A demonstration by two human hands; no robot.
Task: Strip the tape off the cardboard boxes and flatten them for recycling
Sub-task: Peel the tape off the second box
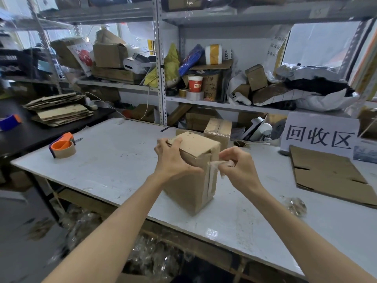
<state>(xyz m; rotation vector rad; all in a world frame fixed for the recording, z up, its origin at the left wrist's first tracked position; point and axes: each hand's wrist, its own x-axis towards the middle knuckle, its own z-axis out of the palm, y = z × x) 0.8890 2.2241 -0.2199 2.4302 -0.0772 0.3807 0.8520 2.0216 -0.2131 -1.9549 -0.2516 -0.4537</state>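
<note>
A brown cardboard box (189,186) stands upright on the white table (114,164), near its middle. My left hand (171,158) grips the box's upper left corner and holds it steady. My right hand (236,166) pinches a crumpled strip of clear tape (216,164) that peels away from the box's right face. A band of tape still runs down that face to the bottom. A second taped box (219,128) sits just behind the first.
A flattened cardboard sheet (330,176) lies at the right below a paper sign (320,134). A tape dispenser (63,147) rests at the table's left. A wad of stripped tape (295,205) lies at the right front. Flattened boxes (59,109) are stacked on the black table; cluttered shelves stand behind.
</note>
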